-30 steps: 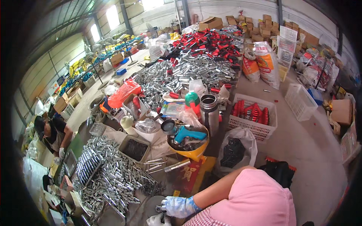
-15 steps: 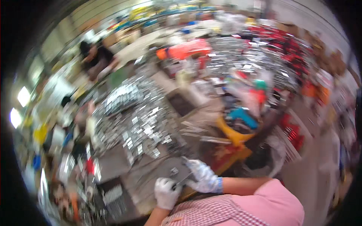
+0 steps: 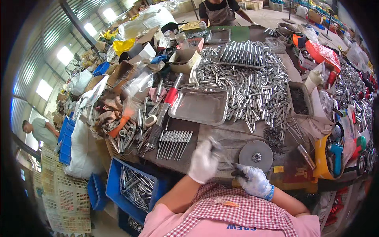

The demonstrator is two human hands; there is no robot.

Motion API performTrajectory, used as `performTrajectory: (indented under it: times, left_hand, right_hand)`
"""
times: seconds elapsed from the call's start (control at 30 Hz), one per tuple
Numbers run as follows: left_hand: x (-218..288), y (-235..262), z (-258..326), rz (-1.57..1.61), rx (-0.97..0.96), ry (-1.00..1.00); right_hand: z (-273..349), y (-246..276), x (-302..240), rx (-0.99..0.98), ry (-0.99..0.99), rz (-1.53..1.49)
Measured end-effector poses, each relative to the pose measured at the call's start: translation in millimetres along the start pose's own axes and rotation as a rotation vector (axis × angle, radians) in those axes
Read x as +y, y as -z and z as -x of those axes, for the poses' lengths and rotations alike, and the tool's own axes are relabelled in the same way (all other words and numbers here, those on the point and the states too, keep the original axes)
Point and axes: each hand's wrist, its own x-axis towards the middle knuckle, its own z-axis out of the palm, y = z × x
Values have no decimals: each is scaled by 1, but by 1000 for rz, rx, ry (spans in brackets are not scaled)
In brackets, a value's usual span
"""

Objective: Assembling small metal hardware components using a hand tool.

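Note:
My left hand [image 3: 204,160], in a white glove, is closed on a thin metal rod [image 3: 219,149] just above the bench's near edge. Close beside it, my right hand [image 3: 254,181], in a white glove with a blue cuff, grips a dark tool [image 3: 238,172] whose tip meets the rod's end. A round grey metal disc [image 3: 256,156] lies on the bench just behind my right hand. A row of several short metal rods [image 3: 173,143] is laid out to the left of my left hand.
An empty steel tray [image 3: 199,107] and a big heap of shiny metal tubes [image 3: 252,85] fill the bench behind. A blue crate of rods [image 3: 132,189] stands at my lower left. Other people work across the bench [image 3: 221,11] and at the far left [image 3: 41,132].
The view has swung from the right side of the bench to the left. Both hands have come together at the near edge and now hold the rod and the tool.

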Motion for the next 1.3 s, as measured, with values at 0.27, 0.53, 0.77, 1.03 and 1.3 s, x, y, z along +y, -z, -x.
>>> performTrajectory:
  times: [0.27,0.53,0.77,1.03,1.3]
  left_hand:
    - [-64,50,-52,-773,-205,360]
    - [-57,15,-77,-855,-64,417]
    - [-25,-84,-111,-698,-377,-633]
    - [-31,-117,-132,-945,-675,-541]
    - [-38,-72,-53,-398,-376,-541]
  right_hand:
    - [10,36,14,197,-39,-39]
    - [34,78,39,465,-12,267]
    - [16,154,93,505,-516,960]
    - [-33,156,131,185,-676,958]
    - [-22,138,126,336,-478,876]
